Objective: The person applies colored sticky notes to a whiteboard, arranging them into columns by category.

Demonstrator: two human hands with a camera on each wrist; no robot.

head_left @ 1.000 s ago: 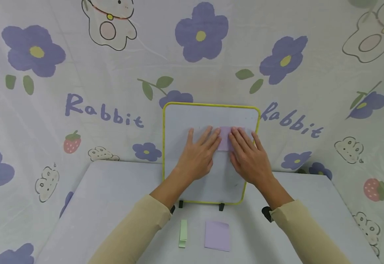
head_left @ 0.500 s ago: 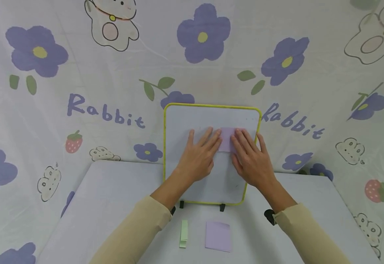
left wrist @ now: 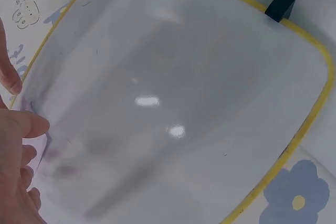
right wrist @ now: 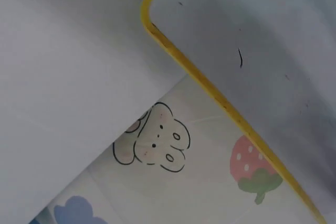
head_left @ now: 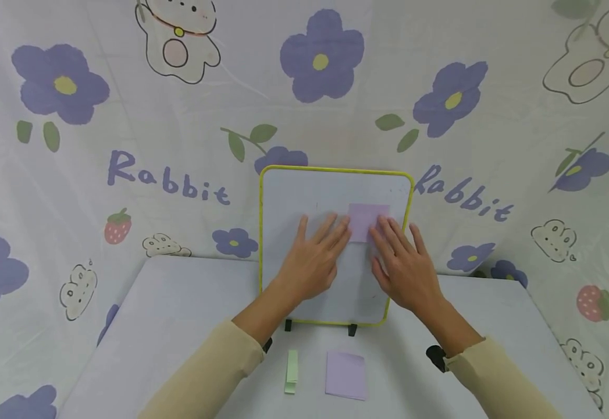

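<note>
A lilac sticky note [head_left: 362,220] lies flat on the upper right of a whiteboard [head_left: 304,186] with a yellow frame. At the note's left edge, my left hand [head_left: 312,259] has its fingers spread and fairly straight, fingertips close to or touching the paper. My right hand [head_left: 409,267] is at the note's lower right corner, its straight fingers overlapping that edge. Neither hand grips anything. In the left wrist view, the left hand [left wrist: 18,156] shows at the left border, beside the board's surface. The right wrist view shows no hand, only the board's yellow-edged corner [right wrist: 149,11].
Small black feet [head_left: 352,330] hold the board upright on a white table [head_left: 189,302]. In front of it lie a purple sticky note pad [head_left: 345,375] and a narrow green sticky note strip [head_left: 291,369]. A flower-and-rabbit patterned cloth [head_left: 241,105] hangs behind.
Both hands have slid slightly down, the right one also moving right, so more of the lilac note shows. The note has stayed in place on the board.
</note>
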